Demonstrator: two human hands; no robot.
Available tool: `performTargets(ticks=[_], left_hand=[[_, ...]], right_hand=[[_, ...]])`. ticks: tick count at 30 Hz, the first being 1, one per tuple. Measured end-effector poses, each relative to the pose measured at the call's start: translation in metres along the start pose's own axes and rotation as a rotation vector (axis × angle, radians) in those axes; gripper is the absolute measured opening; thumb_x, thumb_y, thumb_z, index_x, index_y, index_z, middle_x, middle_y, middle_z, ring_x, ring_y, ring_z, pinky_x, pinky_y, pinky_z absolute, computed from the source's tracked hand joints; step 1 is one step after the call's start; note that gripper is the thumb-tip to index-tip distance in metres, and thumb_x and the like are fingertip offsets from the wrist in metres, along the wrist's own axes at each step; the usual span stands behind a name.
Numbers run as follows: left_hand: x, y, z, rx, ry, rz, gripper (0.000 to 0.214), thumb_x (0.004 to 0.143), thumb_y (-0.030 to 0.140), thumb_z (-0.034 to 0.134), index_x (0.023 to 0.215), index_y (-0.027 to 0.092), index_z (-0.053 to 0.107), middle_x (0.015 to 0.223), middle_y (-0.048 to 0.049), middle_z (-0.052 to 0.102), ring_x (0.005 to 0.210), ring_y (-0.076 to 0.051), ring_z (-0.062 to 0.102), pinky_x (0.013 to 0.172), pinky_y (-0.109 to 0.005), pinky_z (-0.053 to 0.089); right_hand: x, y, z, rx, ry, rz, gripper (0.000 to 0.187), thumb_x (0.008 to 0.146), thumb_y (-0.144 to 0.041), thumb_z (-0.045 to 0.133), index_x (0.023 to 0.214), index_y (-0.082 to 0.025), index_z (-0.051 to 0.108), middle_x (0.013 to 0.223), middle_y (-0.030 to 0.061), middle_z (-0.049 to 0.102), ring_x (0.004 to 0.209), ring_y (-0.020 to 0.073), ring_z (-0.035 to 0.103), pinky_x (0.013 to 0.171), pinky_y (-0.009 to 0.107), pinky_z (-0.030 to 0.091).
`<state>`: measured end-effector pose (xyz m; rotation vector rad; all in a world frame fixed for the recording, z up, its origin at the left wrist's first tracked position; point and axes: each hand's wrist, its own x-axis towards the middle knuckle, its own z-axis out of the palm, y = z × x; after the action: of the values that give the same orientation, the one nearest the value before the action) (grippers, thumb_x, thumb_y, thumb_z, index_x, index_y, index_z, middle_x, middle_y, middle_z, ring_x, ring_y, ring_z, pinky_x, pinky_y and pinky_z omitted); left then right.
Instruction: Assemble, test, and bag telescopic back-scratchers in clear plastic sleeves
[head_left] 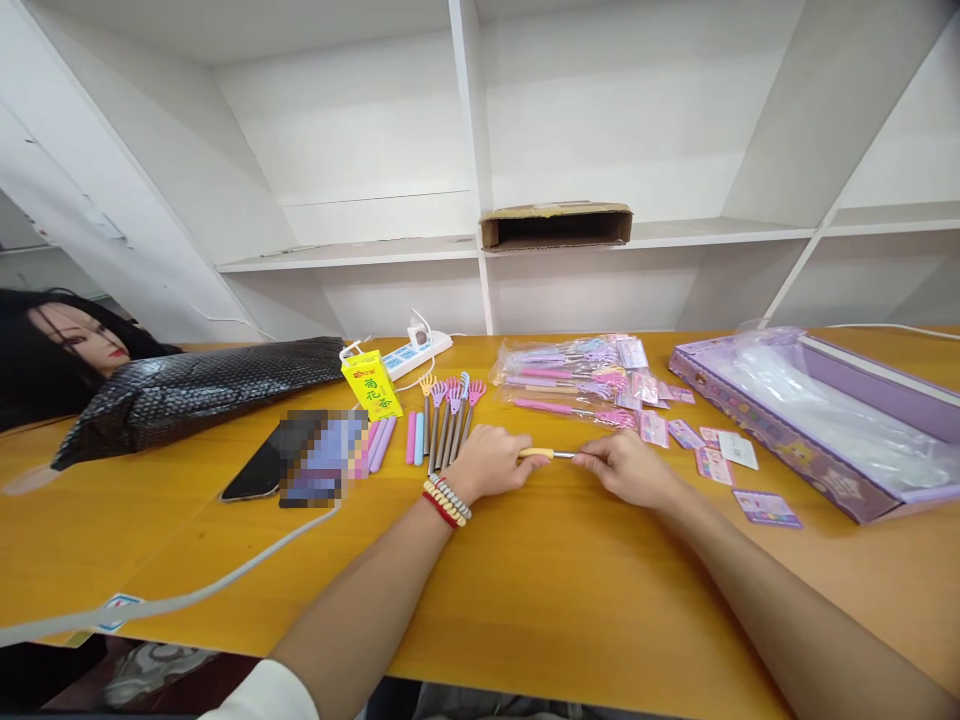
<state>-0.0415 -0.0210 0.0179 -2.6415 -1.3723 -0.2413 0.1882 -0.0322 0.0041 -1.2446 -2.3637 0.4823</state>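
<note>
My left hand point(491, 462) is closed round the yellow handle point(538, 453) of what looks like a back scratcher. My right hand point(622, 468) pinches the thin metal rod point(564, 455) at the other end; its claw head is not visible. Just beyond my left hand lie several back scratchers point(448, 425) with bare metal rods and coloured claw heads. Beside them are loose pink and blue handle sleeves point(415, 438) and purple ones point(382, 445). Bagged back scratchers point(562, 375) are piled behind my hands.
Printed cards point(712, 465) are scattered to the right, near an open purple box point(832, 480) holding clear plastic bags. Leftward are a yellow drink carton point(371, 385), a power strip point(416, 350), a phone point(262, 460), a black bubble-wrap bag point(202, 390) and a mannequin head point(75, 340). A white cable point(247, 575) crosses the table.
</note>
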Motion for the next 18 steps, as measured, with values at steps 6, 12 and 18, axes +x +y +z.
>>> performTargets(ticks=[6,12,18], left_hand=[[0.0033,-0.0003,0.0007,-0.011,0.018,-0.016,0.056,0.084,0.061,0.027,0.074,0.018,0.062,0.072,-0.0079,0.065,0.07,-0.022,0.06,0.06,-0.029,0.035],[0.0015,0.0051,0.0006,-0.069,0.071,0.049,0.043,0.09,0.046,0.028,0.091,0.02,0.062,0.082,-0.0053,0.065,0.079,-0.019,0.06,0.066,-0.029,0.037],[-0.0042,0.0083,-0.0001,-0.046,0.053,0.073,0.036,0.091,0.04,0.03,0.088,0.022,0.061,0.083,-0.0026,0.066,0.074,-0.019,0.062,0.058,-0.028,0.035]], right_hand=[[0.0037,0.0034,0.0038,0.211,0.069,0.079,0.026,0.08,-0.04,0.05,0.077,-0.021,0.066,0.07,0.004,0.066,0.059,0.0163,0.055,0.057,0.027,0.038],[0.0034,0.0072,0.0032,0.689,-0.013,0.283,0.017,0.07,-0.025,0.053,0.084,-0.017,0.055,0.067,0.0018,0.064,0.043,0.01,0.048,0.04,0.022,0.033],[0.0007,0.0006,0.0026,0.804,-0.074,0.293,0.018,0.068,-0.026,0.058,0.082,-0.015,0.056,0.065,0.0016,0.063,0.04,0.0071,0.045,0.037,0.02,0.031]])
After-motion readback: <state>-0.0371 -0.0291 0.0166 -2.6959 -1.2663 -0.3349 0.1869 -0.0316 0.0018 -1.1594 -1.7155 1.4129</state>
